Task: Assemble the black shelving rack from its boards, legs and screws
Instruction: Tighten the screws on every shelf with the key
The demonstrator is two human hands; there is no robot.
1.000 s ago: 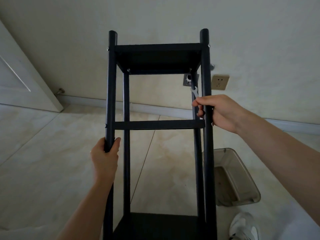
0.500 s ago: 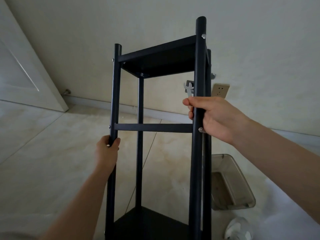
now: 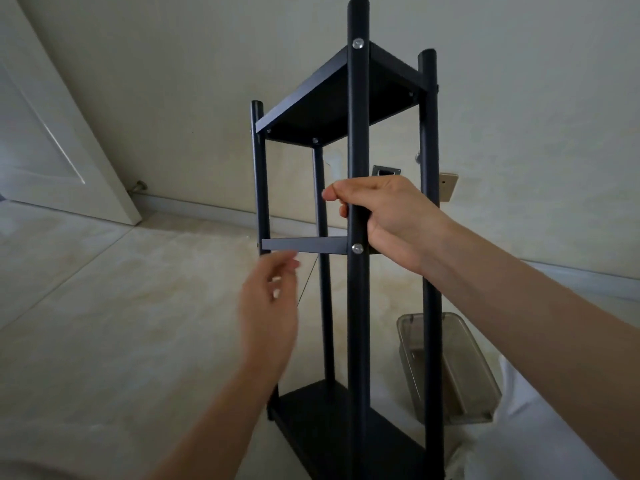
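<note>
Your right hand is gripping the nearest leg of the black rack, which is standing upright on the pale tiled floor. Your left hand is hovering blurred, fingers loose, holding nothing. A clear plastic bin is sitting just behind the rack, near the wall outlet and white door.

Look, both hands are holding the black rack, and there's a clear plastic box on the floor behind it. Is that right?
Not quite. In the head view only the right hand has a grip on the rack, curled round its front leg. The left hand is off it, blurred in the air just below the middle bar, holding nothing. The clear plastic box is indeed on the floor behind the rack.
</note>
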